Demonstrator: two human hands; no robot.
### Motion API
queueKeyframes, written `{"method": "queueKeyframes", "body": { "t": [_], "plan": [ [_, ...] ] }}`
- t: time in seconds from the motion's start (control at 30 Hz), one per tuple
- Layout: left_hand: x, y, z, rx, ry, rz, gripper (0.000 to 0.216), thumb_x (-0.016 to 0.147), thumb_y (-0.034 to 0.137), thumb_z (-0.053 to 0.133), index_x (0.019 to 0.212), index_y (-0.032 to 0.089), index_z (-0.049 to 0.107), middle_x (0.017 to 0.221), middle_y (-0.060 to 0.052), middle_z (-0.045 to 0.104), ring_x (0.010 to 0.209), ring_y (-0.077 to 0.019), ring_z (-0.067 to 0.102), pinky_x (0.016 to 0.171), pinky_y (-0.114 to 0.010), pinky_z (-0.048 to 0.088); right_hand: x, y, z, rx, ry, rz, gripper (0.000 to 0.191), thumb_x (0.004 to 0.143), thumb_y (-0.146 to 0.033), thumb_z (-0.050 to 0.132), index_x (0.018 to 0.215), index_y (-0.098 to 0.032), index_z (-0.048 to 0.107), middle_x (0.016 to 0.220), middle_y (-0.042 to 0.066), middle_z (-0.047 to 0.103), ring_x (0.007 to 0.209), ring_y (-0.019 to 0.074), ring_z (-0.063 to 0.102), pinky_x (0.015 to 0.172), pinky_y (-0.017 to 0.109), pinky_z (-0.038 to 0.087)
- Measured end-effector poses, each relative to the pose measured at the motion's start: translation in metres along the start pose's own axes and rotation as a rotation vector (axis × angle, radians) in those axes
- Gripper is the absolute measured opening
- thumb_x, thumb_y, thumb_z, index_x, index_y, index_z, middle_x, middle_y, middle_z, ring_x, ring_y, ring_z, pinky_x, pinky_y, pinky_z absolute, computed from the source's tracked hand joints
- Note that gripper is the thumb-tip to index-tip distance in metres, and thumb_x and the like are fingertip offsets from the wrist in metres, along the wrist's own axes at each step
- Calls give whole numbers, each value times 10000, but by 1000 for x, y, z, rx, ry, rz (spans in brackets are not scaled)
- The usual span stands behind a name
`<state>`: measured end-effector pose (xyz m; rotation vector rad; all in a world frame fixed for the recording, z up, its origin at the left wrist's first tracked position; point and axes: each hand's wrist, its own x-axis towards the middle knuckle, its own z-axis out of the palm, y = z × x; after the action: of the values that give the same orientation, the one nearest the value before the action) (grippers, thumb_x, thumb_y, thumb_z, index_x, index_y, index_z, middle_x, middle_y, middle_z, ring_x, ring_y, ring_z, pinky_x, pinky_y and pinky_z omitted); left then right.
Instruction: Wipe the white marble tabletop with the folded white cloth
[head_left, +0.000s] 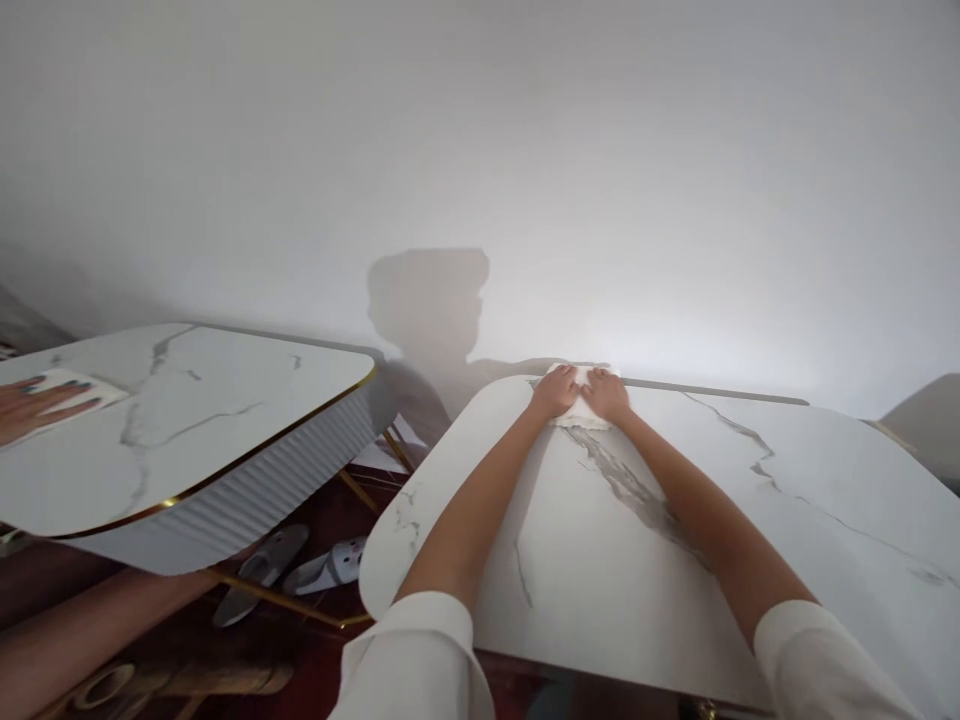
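Left hand (555, 391) and right hand (606, 394) press flat, side by side, pinning the white folded cloth (579, 412) beneath them to the white marble-patterned bench (750, 520).

Domestic interior, most likely a dining or living room of a home. Evidence: white marble-look table (750, 520) with grey veining at 6 o'clock, set against a plain white wall (480, 130) at 12 o'clock. Second marble-look table (195, 420) with gold trim and fluted side at 9 o'clock, standing on slim gold legs (360, 490). House slippers (300, 570) lying under it at 7 o'clock on a dark red floor (330, 520). Corner of a pale upholstered seat (930, 420) at 3 o'clock. No shop, lab or workshop fittings visible.
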<state>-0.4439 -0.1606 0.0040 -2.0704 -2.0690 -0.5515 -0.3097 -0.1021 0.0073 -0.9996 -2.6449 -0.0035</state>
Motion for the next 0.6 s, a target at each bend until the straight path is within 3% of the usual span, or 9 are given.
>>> {"method": "queueKeyframes", "body": {
  "t": [0.13,0.27,0.4,0.6],
  "plan": [
    [-29,-69,-20,13,-1,-81,397,901,166,322,1255,100,489,1351,-129,534,1283,-194,440,1093,-328,323,30,-68,19,60,41,-47,395,966,-280,367,1237,-43,532,1372,204,505,1269,274,441,1035,397,309],
    [-58,-112,-38,61,-35,-125,408,912,190,296,1274,122,472,1398,-111,498,1315,-181,415,1099,-336,319,40,-120,32,106,74,-72,407,962,-272,380,1274,-48,516,1383,198,501,1296,279,420,1037,411,306],
    [-93,-123,-53,134,-29,-87,410,907,184,270,1255,106,473,1361,-133,521,1308,-188,419,1101,-356,314,30,-152,34,116,91,-127,425,959,-279,384,1284,-32,502,1382,196,500,1299,277,411,1060,403,282],
    [-161,-116,-68,206,-2,-78,441,902,205,257,1262,62,467,1357,-189,514,1323,-243,408,1113,-443,307,-6,-189,28,164,57,-239,428,963,-286,369,1302,-49,478,1400,198,478,1312,282,382,1061,421,290]
  ]
}}
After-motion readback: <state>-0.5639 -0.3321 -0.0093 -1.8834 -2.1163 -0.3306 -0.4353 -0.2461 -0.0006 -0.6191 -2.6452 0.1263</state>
